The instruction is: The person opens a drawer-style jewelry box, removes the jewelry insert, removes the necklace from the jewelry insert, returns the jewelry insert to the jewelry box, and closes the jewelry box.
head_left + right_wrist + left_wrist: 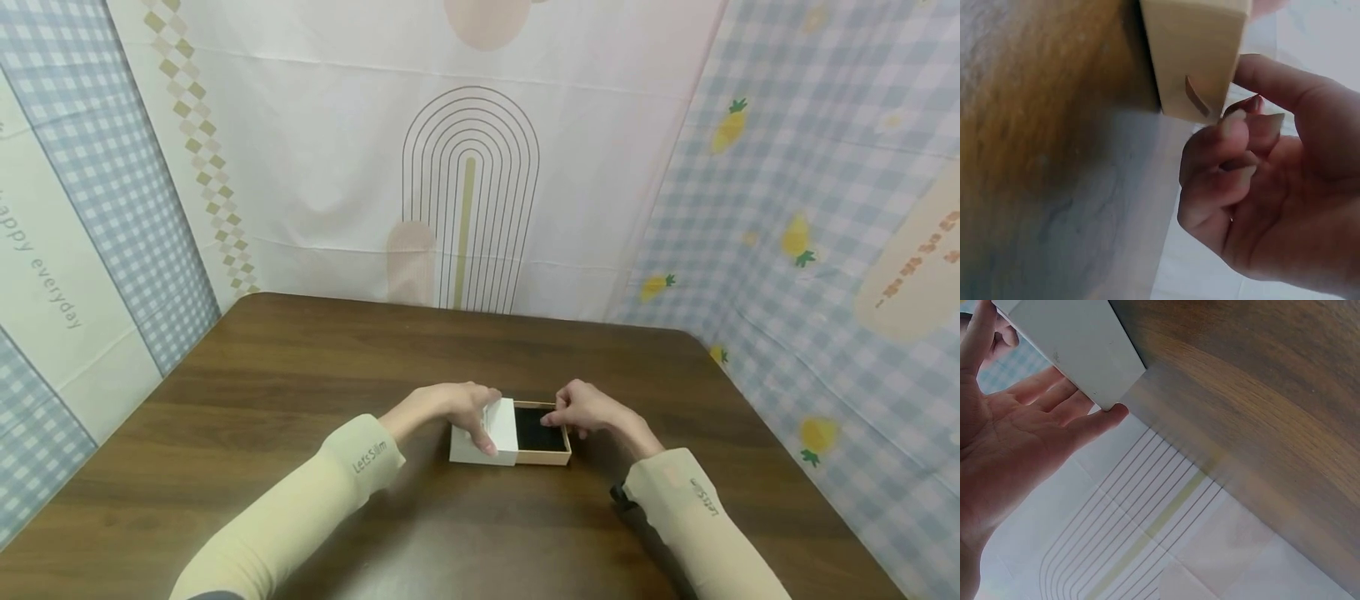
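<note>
A small drawer-style box lies on the table, made of a white sleeve (506, 429) and a tan inner tray (543, 457) that sticks out to the right. Black lining (534, 433) fills the visible part of the tray. My left hand (459, 408) grips the sleeve across its width, thumb on the near side and fingers on the far side. At the tray's right end my right hand (592, 410) pinches the end wall, one fingertip reaching inside over the black lining. Its other fingers are curled against the outside, beside a curved slit (1196, 97) in the wall.
The box rests on a dark wood-grain table (337, 350). Behind the table hangs a white printed cloth (322, 167), with blue checked cloth (787, 167) at the sides. Light sleeves cover both forearms.
</note>
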Demonstrator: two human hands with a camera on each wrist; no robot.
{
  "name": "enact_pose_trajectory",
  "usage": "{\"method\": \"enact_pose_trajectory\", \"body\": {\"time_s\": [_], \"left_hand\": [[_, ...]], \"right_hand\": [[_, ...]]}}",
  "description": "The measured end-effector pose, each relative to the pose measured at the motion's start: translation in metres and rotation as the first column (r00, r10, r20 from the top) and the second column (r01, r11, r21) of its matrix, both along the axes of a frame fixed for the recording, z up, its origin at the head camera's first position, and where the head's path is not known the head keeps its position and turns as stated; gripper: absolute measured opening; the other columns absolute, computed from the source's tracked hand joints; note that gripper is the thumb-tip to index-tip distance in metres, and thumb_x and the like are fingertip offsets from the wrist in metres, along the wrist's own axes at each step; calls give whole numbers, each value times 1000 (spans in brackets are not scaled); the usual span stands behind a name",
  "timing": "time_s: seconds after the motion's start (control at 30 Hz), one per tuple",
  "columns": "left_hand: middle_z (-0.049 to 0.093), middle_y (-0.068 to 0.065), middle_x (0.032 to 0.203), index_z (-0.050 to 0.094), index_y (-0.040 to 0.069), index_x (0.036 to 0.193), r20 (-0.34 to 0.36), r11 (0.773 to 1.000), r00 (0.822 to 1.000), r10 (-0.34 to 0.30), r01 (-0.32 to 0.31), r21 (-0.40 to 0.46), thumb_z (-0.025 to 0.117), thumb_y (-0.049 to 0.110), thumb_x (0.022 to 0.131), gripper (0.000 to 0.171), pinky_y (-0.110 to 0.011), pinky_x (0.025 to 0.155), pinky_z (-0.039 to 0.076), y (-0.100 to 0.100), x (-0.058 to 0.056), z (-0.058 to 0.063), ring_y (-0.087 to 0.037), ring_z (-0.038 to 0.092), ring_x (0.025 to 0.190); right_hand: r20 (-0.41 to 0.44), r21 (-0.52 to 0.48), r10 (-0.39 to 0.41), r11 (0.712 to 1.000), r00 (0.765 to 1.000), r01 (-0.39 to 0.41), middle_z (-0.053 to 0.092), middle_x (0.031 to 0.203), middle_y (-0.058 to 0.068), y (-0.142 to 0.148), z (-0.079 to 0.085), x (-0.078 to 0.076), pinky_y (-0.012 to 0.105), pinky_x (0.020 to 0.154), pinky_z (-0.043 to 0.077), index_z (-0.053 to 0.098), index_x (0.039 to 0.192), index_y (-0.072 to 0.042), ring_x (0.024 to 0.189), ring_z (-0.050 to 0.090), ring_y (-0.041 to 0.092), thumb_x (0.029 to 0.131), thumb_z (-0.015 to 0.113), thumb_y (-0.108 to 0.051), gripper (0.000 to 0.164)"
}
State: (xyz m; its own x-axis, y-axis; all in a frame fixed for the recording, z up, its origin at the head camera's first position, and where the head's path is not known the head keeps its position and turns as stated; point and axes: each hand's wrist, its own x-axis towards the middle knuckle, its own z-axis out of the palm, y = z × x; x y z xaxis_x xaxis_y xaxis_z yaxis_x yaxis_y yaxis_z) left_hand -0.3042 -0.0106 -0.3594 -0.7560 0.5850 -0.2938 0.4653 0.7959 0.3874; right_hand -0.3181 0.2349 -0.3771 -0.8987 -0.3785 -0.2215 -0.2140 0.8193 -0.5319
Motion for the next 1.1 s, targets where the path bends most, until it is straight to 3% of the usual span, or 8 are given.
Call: {"method": "enact_pose_trajectory", "body": {"time_s": [0.2, 0.4, 0.67, 0.93, 1.1], "left_hand": [[57, 2, 94, 53, 12, 122, -4, 1000, 1000, -4, 4, -1, 86, 40, 69, 68, -27, 79, 45, 0, 0, 0, -12, 52, 88], [56, 3, 93, 53, 11, 121, -10, 1000, 1000, -5, 4, -4, 86, 40, 69, 68, -27, 78, 45, -1, 0, 1, -12, 52, 87], [56, 3, 92, 53, 12, 119, -4, 1000, 1000, -10, 10, 10, 86, 40, 69, 66, -26, 78, 45, 0, 0, -2, -12, 52, 87], [57, 2, 96, 51, 12, 127, -2, 1000, 1000, 2, -2, 0, 86, 40, 69, 73, -27, 81, 45, 0, -1, -1, -12, 52, 91], [57, 2, 98, 49, 11, 132, 2, 1000, 1000, 10, -10, -4, 86, 40, 69, 78, -29, 84, 45, 0, -1, -1, -13, 52, 93]], "right_hand": [[40, -36, -16, 999, 999, 17, 49, 56, 0, 14, 8, -1, 23, 43, 36, 56, 80, -4, 41, 48, 11, 94, 60, -20, 22], [145, -24, 104, 995, 984, -102, 58, 61, 4, 24, 10, 0, 22, 43, 36, 67, 92, 2, 44, 47, 9, 94, 47, -5, 21], [230, -33, 149, 989, 962, -146, 55, 56, 3, 20, 3, 1, 20, 42, 31, 59, 71, 2, 41, 38, 8, 88, 46, 0, 22], [240, -35, 105, 994, 965, -100, 47, 51, -1, 16, -1, 0, 20, 40, 29, 56, 67, -1, 40, 36, 8, 86, 45, 0, 23], [254, -60, 106, 994, 961, -94, 43, 50, -3, 14, -2, -1, 20, 40, 29, 56, 68, 4, 40, 35, 7, 86, 47, -2, 21]]}}
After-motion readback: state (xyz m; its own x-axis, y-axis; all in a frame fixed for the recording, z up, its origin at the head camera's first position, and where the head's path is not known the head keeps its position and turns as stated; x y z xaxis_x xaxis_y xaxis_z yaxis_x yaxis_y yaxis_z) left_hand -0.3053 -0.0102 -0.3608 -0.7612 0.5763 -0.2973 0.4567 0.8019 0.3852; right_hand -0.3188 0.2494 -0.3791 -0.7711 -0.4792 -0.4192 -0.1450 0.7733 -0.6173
